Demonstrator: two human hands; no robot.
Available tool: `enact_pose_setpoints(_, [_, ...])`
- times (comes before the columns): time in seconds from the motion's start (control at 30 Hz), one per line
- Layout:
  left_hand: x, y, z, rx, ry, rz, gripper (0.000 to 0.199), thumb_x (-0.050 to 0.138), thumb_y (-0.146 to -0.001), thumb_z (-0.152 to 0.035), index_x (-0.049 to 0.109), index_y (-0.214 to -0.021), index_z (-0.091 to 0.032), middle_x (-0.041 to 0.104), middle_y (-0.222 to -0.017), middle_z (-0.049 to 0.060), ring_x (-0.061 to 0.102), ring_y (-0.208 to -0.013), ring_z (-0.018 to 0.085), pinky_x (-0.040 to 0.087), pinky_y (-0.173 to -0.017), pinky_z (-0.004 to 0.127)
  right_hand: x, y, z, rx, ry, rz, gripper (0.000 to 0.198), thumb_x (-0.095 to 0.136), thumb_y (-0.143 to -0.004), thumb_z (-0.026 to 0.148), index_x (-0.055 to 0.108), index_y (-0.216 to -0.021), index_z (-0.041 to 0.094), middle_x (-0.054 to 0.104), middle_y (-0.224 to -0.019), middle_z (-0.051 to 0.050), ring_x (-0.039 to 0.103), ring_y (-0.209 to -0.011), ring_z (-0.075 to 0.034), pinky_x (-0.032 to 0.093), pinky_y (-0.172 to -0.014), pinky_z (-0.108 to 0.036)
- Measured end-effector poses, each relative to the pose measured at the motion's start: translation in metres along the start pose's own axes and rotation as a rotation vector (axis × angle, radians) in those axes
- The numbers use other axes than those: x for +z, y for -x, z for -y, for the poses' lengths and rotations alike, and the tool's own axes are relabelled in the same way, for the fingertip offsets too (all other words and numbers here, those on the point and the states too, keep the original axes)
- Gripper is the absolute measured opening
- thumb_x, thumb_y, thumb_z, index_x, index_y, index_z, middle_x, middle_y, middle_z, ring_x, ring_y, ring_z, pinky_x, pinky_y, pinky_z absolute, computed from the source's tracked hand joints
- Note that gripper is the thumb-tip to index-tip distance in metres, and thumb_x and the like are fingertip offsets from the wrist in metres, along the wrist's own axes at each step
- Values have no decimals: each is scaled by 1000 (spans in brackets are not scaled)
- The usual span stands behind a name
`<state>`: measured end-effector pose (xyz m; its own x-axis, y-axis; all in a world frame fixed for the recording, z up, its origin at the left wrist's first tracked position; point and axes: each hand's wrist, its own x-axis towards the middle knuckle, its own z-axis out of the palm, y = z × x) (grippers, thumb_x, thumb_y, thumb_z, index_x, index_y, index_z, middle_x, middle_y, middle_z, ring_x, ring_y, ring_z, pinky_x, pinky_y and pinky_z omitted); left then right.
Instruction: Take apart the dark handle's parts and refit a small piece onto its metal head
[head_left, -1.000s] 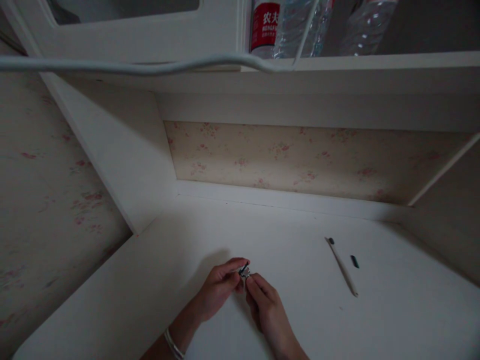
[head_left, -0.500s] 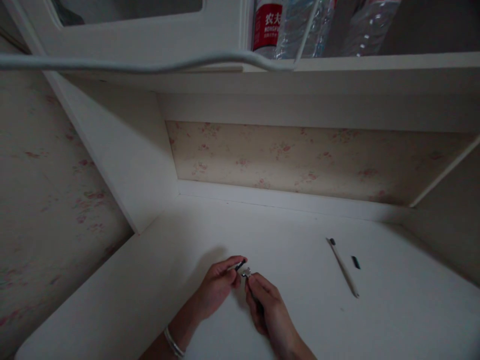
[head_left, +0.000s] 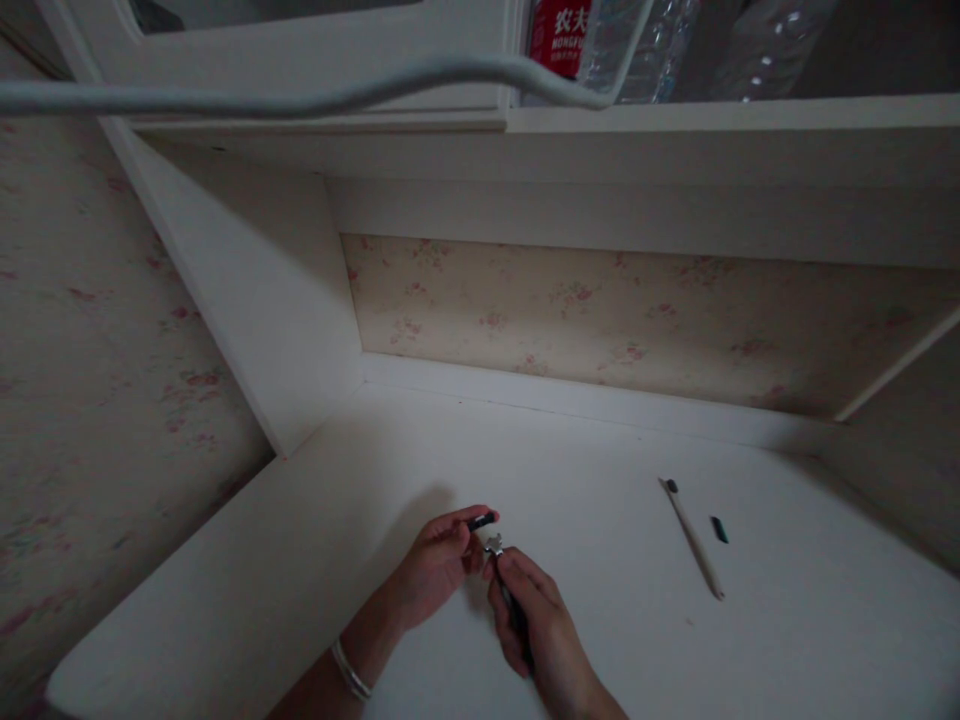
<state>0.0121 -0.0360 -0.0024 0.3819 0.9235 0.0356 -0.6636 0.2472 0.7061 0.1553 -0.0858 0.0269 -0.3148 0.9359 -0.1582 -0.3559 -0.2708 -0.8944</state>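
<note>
Pinched between the thumb and fingers of my left hand (head_left: 439, 565) is a small black razor cartridge (head_left: 481, 521). My right hand (head_left: 544, 615) is closed around a razor handle (head_left: 514, 612), dark along the grip, with a bare silver head (head_left: 493, 544) pointing up toward the left hand. A small gap separates the cartridge from the silver head. Both hands are close together above the white desk (head_left: 585, 520). Part of the dark grip is hidden by my right fingers.
To the right on the desk lie a pale toothbrush (head_left: 695, 541) with a dark head and a small dark strip-like piece (head_left: 719, 529) with a greenish edge. Overhead, a white bar (head_left: 300, 102) crosses in front of a shelf holding plastic bottles (head_left: 637, 50).
The black cartridge has turned flatter in my left fingers and sits slightly farther from the silver head. More of the dark handle shows in my right hand. The camera view has shifted slightly.
</note>
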Motion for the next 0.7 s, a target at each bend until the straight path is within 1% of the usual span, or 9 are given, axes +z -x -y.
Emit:
enact_pose_setpoints(0.07, [-1, 0, 0, -22, 3, -3, 30, 72, -75, -29, 71, -103, -18, 65, -113, 12, 58, -64, 11, 42, -64, 27, 3, 1, -1, 2, 11, -33, 41, 55, -82, 58, 52, -78, 17, 39, -50, 9, 21, -31, -2, 13, -28, -15])
enact_pose_setpoints(0.17, [-4, 1, 2, -45, -13, -9, 32, 75, -72, -29, 71, -101, -18, 63, -115, 12, 58, -70, 12, 40, -64, 26, 6, 0, -2, 10, 39, -87, 44, 59, -78, 61, 51, -76, 17, 35, -48, 9, 20, -34, -3, 11, -31, -15])
enact_pose_setpoints(0.23, [-6, 1, 3, -45, -30, -1, 33, 76, -71, -28, 71, -102, -17, 65, -111, 11, 56, -70, 11, 39, -64, 25, 7, 0, -3, 7, 56, -90, 47, 59, -76, 64, 52, -76, 17, 32, -47, 10, 19, -35, -3, 11, -32, -16])
enact_pose_setpoints(0.33, [-7, 1, 5, -45, -37, 27, 33, 76, -71, -28, 71, -102, -18, 67, -103, 10, 54, -69, 11, 38, -64, 25, 6, -2, -4, -30, 74, -89, 48, 58, -77, 65, 52, -74, 17, 32, -48, 9, 19, -37, -4, 10, -34, -18])
enact_pose_setpoints(0.47, [-6, 2, 4, -51, -51, 35, 35, 77, -69, -29, 71, -102, -17, 67, -97, 10, 53, -72, 13, 38, -67, 26, 3, -4, -7, -76, 77, -92, 47, 59, -78, 62, 51, -71, 16, 31, -51, 8, 20, -42, -6, 10, -38, -20])
enact_pose_setpoints(0.6, [-6, 2, 5, -51, -84, 33, 38, 77, -70, -30, 70, -105, -16, 67, -89, 9, 52, -69, 12, 37, -66, 26, 0, -7, -12, -112, 66, -76, 44, 58, -81, 58, 52, -71, 16, 30, -55, 7, 20, -46, -7, 11, -40, -21])
enact_pose_setpoints(0.7, [-5, 1, 4, -48, -84, 33, 38, 77, -69, -30, 71, -104, -16, 67, -90, 9, 52, -71, 12, 37, -67, 27, 0, -7, -11, -99, 69, -97, 44, 58, -81, 59, 53, -72, 16, 29, -55, 7, 19, -46, -7, 11, -41, -21])
